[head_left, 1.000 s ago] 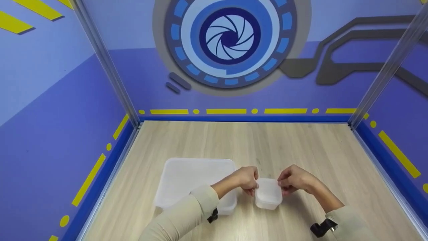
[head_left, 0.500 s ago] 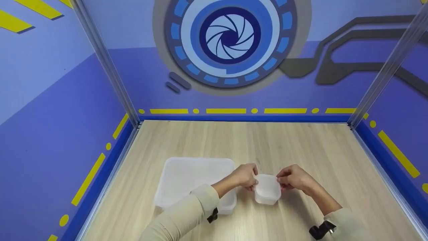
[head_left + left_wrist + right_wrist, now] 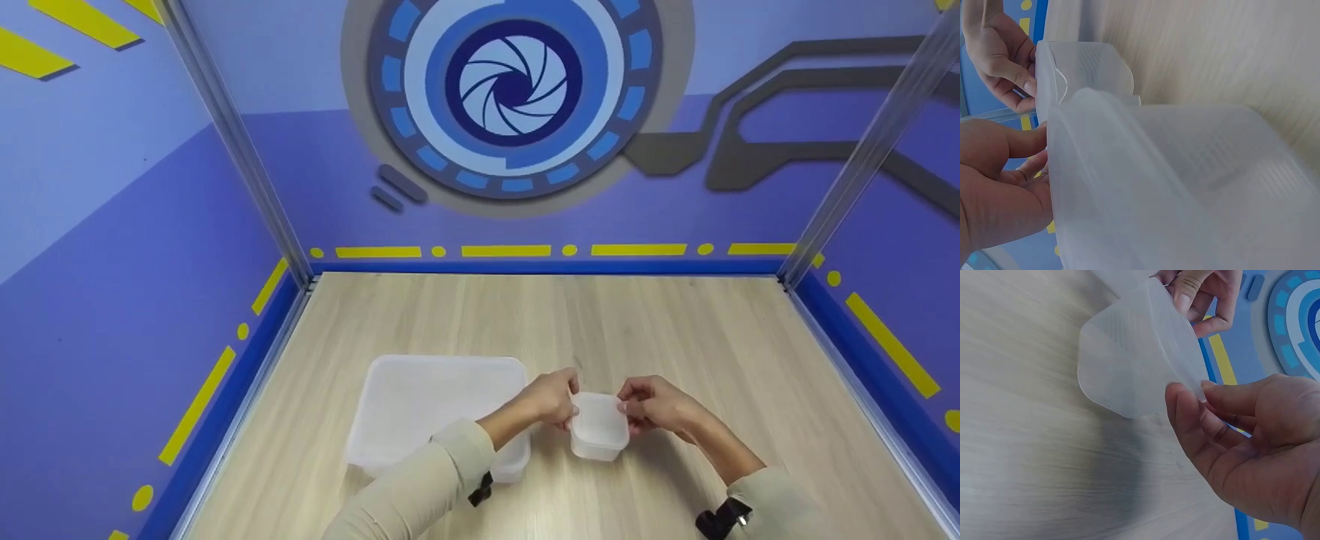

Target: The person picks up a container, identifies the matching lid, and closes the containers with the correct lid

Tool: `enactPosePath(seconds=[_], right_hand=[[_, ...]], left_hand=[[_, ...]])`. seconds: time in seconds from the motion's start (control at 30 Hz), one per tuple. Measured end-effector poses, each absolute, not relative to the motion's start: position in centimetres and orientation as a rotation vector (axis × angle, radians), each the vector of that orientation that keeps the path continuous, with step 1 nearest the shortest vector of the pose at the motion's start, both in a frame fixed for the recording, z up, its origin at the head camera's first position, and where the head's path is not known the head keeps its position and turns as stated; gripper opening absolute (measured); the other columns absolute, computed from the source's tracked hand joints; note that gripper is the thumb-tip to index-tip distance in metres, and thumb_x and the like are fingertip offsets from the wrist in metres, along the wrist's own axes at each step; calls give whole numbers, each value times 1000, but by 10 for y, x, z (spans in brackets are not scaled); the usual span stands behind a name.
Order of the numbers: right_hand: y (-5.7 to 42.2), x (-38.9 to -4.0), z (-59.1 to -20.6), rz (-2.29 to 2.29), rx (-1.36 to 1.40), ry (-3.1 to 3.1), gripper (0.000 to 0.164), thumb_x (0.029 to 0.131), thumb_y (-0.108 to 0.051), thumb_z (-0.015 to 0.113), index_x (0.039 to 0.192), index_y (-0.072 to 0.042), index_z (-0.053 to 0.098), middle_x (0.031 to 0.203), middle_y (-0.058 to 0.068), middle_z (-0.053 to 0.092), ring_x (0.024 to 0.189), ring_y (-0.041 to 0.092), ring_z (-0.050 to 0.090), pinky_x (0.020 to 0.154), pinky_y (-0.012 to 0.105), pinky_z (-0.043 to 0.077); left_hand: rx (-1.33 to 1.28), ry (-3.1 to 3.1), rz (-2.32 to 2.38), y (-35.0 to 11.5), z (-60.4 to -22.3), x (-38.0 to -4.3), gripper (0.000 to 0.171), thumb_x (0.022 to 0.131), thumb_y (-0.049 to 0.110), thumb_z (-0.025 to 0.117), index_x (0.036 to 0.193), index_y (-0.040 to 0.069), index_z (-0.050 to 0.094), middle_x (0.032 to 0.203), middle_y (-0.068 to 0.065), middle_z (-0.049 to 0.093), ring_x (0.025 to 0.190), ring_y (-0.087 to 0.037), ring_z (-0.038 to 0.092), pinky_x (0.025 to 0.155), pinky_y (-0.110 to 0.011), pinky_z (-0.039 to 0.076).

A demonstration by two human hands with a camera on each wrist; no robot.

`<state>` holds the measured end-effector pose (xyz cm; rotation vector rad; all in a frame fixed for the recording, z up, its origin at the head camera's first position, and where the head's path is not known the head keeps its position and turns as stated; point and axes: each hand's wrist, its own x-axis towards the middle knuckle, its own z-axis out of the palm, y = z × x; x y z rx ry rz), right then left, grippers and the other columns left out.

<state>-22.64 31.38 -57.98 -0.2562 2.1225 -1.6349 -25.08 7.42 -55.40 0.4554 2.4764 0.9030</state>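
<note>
Between my two hands is a small, translucent white food container with rounded corners and a flat top. My left hand pinches its left rim, thumb on top. On the opposite side my right hand grips the rim between thumb and fingers, as the right wrist view shows up close on the container. Whether its base touches the table cannot be told. A larger, flat rectangular container of the same material lies left of it, partly covered by my left forearm. In the left wrist view this large container fills the foreground.
Everything is on a light wood-grain table. Blue-purple printed panels and metal posts bound it at the back and both sides. Black camera mounts sit at both wrists.
The small container has shifted slightly away from me, with both hands moving along with it. My right hand's fingers have shifted a little on the rim. The large container stays put.
</note>
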Motion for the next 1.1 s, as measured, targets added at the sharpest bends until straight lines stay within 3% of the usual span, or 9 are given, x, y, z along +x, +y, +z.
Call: enactPosePath(seconds=[0.23, 0.5, 1.1], right_hand=[[313, -227, -581, -1642, -290, 2131, 9, 103, 2, 60, 104, 11, 60, 84, 11, 63, 71, 20, 63, 63, 31, 58], [314, -227, -582, -1616, -305, 2159, 16, 103, 2, 60, 108, 17, 58, 85, 10, 62, 72, 19, 64, 63, 31, 58], [315, -236, -583, -1613, -245, 2243, 15, 103, -1, 62, 110, 13, 63, 89, 11, 62, 76, 20, 62, 67, 34, 60]], left_hand=[[474, 2536, 889, 74, -554, -251, 23, 94, 0, 77, 107, 7, 60, 77, -1, 60, 59, -10, 58, 52, -21, 52], [489, 2586, 894, 74, -557, -249, 23, 91, 1, 79, 104, 8, 61, 79, 2, 58, 65, -11, 52, 51, -21, 44], [456, 2597, 921, 77, -557, -259, 21, 94, 5, 78, 107, 9, 62, 80, 2, 57, 67, -11, 52, 54, -23, 42]])
